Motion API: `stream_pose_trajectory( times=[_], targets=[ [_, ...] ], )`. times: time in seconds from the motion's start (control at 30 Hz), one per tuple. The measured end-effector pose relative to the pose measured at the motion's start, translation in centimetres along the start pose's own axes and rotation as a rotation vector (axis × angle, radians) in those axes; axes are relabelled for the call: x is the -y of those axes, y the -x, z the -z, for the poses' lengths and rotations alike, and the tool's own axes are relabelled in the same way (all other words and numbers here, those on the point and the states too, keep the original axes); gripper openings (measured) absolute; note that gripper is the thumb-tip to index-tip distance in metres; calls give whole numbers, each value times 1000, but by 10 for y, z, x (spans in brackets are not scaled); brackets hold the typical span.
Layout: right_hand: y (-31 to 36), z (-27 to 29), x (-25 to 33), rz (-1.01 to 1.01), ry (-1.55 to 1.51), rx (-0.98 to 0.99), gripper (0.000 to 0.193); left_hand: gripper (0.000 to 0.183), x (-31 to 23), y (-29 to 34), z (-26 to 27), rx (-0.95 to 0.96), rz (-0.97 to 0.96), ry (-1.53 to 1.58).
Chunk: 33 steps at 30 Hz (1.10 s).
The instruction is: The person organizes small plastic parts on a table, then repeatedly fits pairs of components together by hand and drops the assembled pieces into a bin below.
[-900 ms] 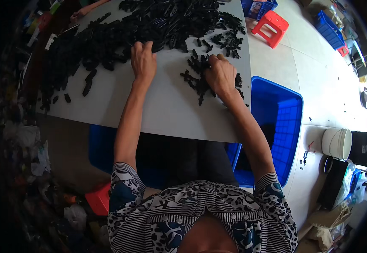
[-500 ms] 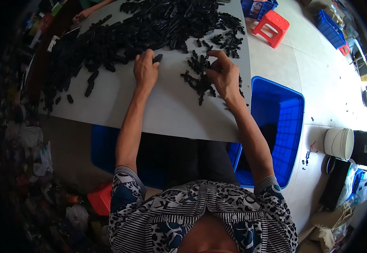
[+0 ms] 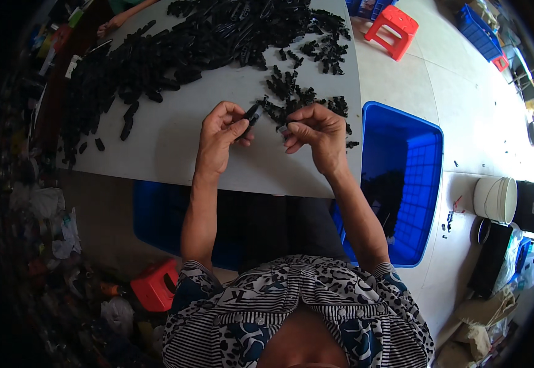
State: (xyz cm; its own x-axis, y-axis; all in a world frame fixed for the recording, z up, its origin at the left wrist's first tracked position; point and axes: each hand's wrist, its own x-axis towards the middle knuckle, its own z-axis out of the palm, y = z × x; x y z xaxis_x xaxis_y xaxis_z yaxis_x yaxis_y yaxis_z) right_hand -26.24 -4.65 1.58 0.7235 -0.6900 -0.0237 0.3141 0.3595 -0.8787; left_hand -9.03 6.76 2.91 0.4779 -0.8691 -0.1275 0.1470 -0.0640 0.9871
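Observation:
Above the near part of the grey-white table (image 3: 175, 141), my left hand (image 3: 219, 135) is closed around a slim black plastic piece (image 3: 253, 115), its tip pointing up and to the right. My right hand (image 3: 319, 132) pinches a small dark piece with a pale greyish end (image 3: 282, 129); its exact kind is too small to tell. A gap separates the two held pieces. Just beyond my right hand lies a loose cluster of small black clip-like parts (image 3: 288, 86). A big heap of longer black plastic pieces (image 3: 187, 52) spreads over the far and left table.
A blue crate (image 3: 434, 202) with dark contents stands against the table's right side. Another blue container (image 3: 156, 214) sits under the table. Around are a red stool (image 3: 396, 27), a white bucket (image 3: 494, 199) and another red stool (image 3: 155, 285). Another person's hand (image 3: 110, 26) rests at the far left.
My left hand has come back from the heap, moving nearer and to the right with the black piece. My right hand has drawn toward me from the small-parts cluster with a small piece pinched.

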Motion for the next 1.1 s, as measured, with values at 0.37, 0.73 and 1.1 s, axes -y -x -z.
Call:
stream_pose_trajectory(
  times=[0.37, 0.73, 1.1],
  targets=[
    [18, -13, -15, 188, -13, -184, 6, 15, 2, 19, -29, 89, -42, 111],
    [20, 2, -30, 496, 513, -130, 14, 23, -5, 29, -37, 157, 36, 34],
    [32, -1, -20, 617, 747, 15, 17, 9, 1, 43, -46, -23, -46, -38]
  ],
)
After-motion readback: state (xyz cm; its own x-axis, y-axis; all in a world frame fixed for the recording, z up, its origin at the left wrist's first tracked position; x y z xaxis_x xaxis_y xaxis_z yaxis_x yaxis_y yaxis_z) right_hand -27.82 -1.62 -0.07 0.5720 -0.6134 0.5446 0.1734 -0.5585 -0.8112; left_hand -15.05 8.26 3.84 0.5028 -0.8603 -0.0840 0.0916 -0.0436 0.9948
